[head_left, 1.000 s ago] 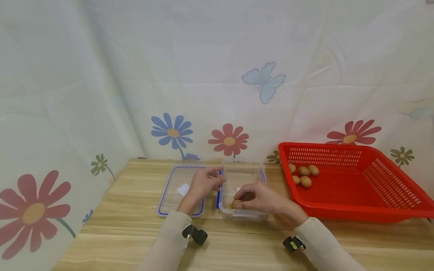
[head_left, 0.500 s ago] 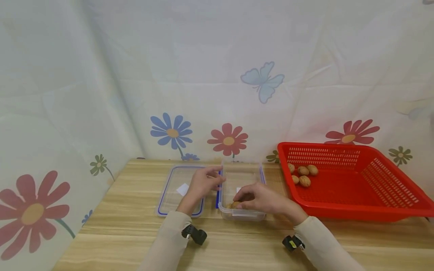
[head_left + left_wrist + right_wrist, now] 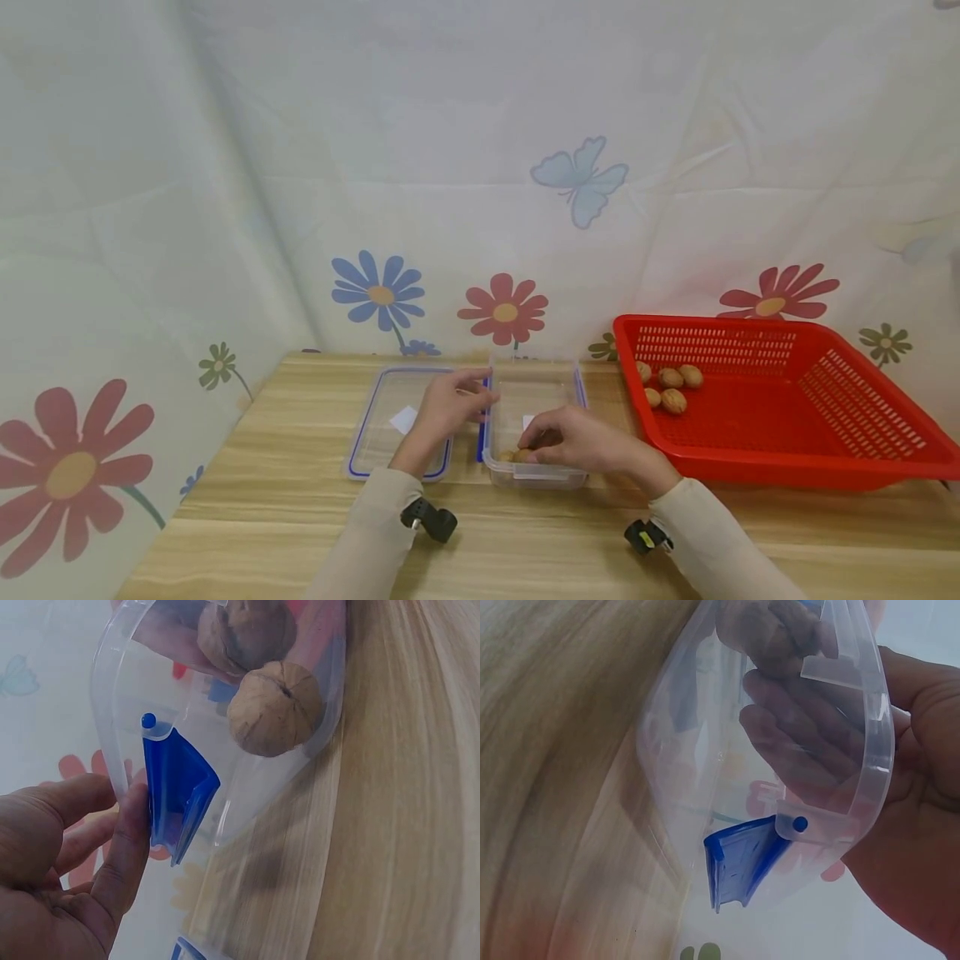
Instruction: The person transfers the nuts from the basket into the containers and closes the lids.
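A clear plastic food box [image 3: 542,477] with blue side latches stands uncovered on the table. My left hand [image 3: 444,404] pinches its left rim, the fingertips lying beside the hanging blue latch [image 3: 176,791]. My right hand [image 3: 581,437] reaches over the right side into the near end of the box. Its fingers hold a walnut [image 3: 251,634] low inside, seen through the clear wall in the left wrist view. Beside it another walnut [image 3: 276,712] lies on the box floor at the near left. In the head view the fingers partly hide both nuts.
Left of the box lies its clear lid [image 3: 363,425] with a blue seal and a white paper piece [image 3: 405,419]. A large red basket [image 3: 750,471] stands on the right, several walnuts [image 3: 673,402] in its left part. A flowered cloth [image 3: 450,167] hangs behind the wooden table [image 3: 262,517].
The walnut in my right hand has gone slightly lower and to the left, down beside the other one. My left hand has stayed at the rim.
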Action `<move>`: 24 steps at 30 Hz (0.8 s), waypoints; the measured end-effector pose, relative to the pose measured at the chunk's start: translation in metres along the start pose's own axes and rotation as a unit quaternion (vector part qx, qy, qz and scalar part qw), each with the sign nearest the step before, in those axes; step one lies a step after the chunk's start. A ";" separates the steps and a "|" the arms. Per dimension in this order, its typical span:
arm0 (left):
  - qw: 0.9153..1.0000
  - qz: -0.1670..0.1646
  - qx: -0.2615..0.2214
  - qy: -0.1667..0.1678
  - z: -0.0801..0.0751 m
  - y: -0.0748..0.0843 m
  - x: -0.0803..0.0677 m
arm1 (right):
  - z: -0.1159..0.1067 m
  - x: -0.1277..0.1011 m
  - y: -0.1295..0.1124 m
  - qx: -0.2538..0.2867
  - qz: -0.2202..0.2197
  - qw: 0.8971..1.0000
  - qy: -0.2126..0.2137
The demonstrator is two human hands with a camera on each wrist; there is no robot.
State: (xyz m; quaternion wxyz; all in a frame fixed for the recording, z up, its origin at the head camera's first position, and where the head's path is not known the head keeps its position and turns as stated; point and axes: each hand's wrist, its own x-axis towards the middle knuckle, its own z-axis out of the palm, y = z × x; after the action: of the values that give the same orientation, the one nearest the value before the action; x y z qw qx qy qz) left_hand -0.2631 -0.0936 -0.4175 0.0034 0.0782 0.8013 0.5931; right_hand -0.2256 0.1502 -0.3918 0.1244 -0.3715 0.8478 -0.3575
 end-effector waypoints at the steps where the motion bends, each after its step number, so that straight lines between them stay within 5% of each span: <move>1: 1.000 0.001 -0.003 -0.001 0.000 0.000 0.000 | 0.000 0.000 0.000 -0.002 0.001 1.000 0.000; 15: 1.000 0.008 -0.008 -0.004 0.000 -0.002 0.001 | 0.002 0.002 0.000 -0.012 0.005 1.000 0.007; 24: 1.000 0.019 -0.003 -0.014 0.000 -0.002 0.000 | -0.009 -0.006 -0.012 -0.021 0.030 0.998 0.053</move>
State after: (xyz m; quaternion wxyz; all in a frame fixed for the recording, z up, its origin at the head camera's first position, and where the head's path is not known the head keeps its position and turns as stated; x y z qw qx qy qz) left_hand -0.2632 -0.0944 -0.4191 0.0037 0.1020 0.7979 0.5942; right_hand -0.2196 0.1539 -0.3773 0.0818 -0.3290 0.8712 -0.3551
